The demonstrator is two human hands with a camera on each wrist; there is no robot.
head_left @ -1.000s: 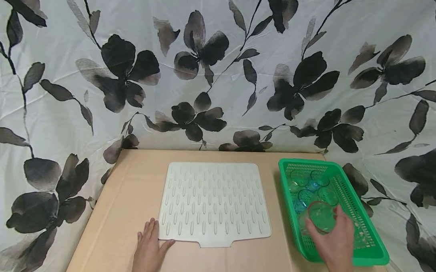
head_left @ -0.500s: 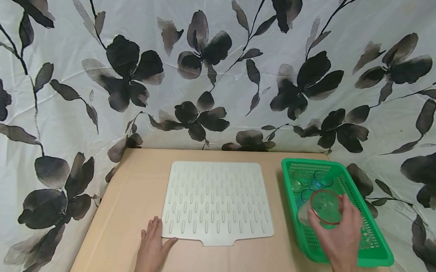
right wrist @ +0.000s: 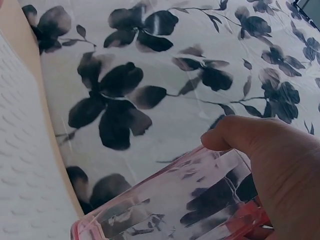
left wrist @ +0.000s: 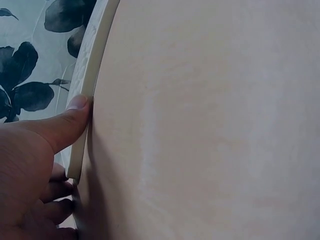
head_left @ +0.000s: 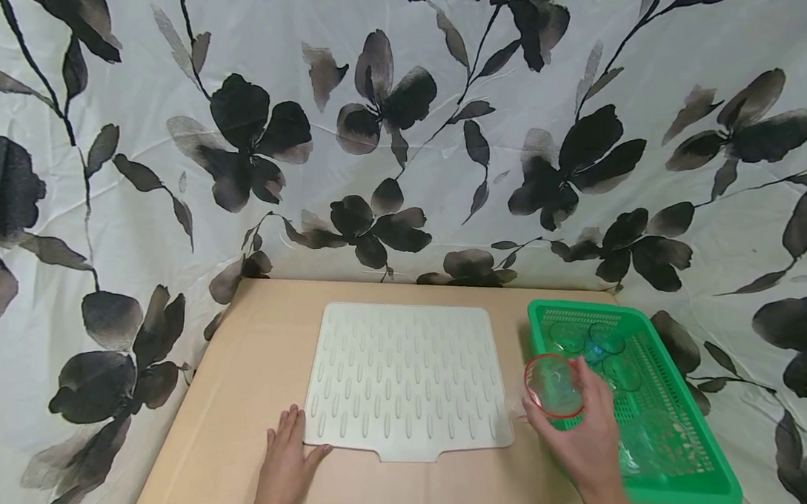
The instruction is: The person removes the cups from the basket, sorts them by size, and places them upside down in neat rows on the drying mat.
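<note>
A clear glass with a red rim (head_left: 553, 386) is gripped by my right hand (head_left: 586, 431) over the left wall of the green basket (head_left: 706, 419). The right wrist view shows the thumb along the side of the clear glass (right wrist: 165, 200). My left hand (head_left: 283, 464) rests at the lower left corner of the white ridged mat (head_left: 408, 378). In the left wrist view, the thumb of my left hand (left wrist: 40, 155) touches the edge of the mat (left wrist: 95, 55), with the other fingers beside its corner.
More clear glasses stand in the basket, among them one with a dark rim (head_left: 607, 339) near the back. The tan tabletop (head_left: 385, 490) lies under the mat, and a floral cloth (head_left: 454, 161) hangs behind it.
My right hand has lifted the red-rimmed glass and carried it left, from inside the basket to above its left wall. My left hand stays at the mat's corner. The head view has shifted slightly.
</note>
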